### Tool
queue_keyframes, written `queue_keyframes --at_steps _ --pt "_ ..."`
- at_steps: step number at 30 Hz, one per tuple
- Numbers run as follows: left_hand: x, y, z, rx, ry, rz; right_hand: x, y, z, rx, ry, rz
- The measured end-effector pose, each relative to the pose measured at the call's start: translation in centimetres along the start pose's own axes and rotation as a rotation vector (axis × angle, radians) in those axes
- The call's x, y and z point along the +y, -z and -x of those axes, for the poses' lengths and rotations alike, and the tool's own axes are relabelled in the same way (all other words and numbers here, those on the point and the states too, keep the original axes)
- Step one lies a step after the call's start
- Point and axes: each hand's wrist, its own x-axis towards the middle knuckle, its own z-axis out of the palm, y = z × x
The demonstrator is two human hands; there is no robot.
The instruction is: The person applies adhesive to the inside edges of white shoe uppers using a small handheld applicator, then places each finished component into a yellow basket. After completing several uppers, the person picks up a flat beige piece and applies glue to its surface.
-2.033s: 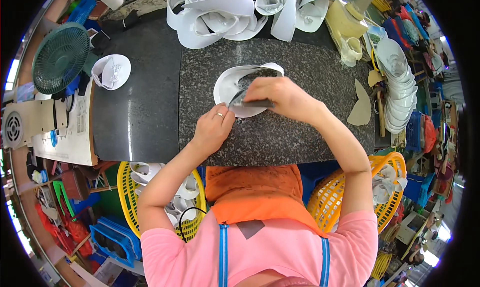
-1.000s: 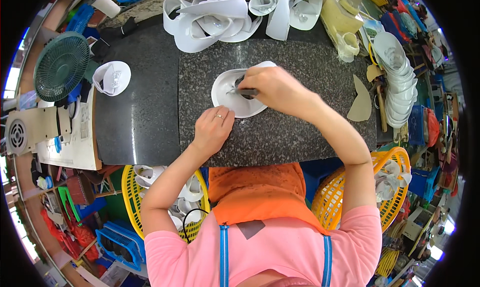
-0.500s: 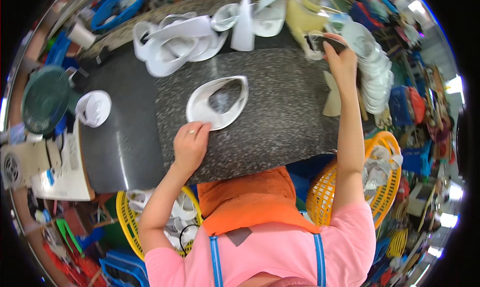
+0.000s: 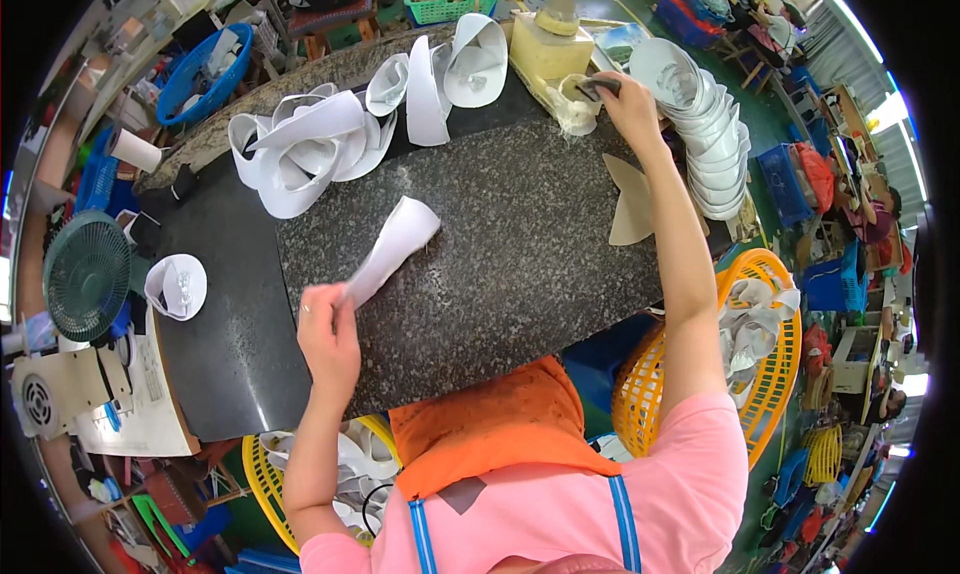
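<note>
My left hand (image 4: 330, 339) pinches one end of a white ring-shaped piece (image 4: 390, 249), tilted up on edge over the speckled dark tabletop (image 4: 500, 304). At the far right, my right hand (image 4: 625, 109) grips a small dark tool (image 4: 600, 82); its working end is hard to make out. The tool meets a small whitish, crusted container (image 4: 573, 104) in front of a pale yellow block-shaped stand (image 4: 550, 54). A flat beige pointed piece (image 4: 630, 209) lies beside my right forearm.
Along the far edge lie several white curved pieces (image 4: 300, 149). A stack of white cup-shaped pieces (image 4: 705, 144) stands right. One white piece (image 4: 178, 286) sits left, near a green fan (image 4: 88, 274). Yellow baskets (image 4: 640, 384) with white pieces flank my lap.
The white piece, lying flat with its opening showing before, is now tipped on edge. My left hand has lifted its end and shifted left. The view has turned; my right hand remains by the container.
</note>
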Motion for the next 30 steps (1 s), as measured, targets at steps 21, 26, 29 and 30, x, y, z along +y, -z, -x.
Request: queue_keyframes --at_steps 21,26,29,30 --pt "-2.3 -0.9 -1.2 0.006 0.538 0.397 -21.0 -5.4 12.4 -0.575 0.503 -0.584" --pt "0.4 2.0 -3.5 -0.154 0.550 0.518 -20.9 -3.6 12.1 -0.544 0.510 -0.462" --pt "1.0 4.8 -6.6 -0.320 0.483 0.744 -21.7 -3.0 12.6 -0.699 0.542 -0.708" --pt "0.7 4.9 -8.1 -0.416 0.612 0.672 -22.0 -3.1 12.7 -0.710 0.516 -0.687"
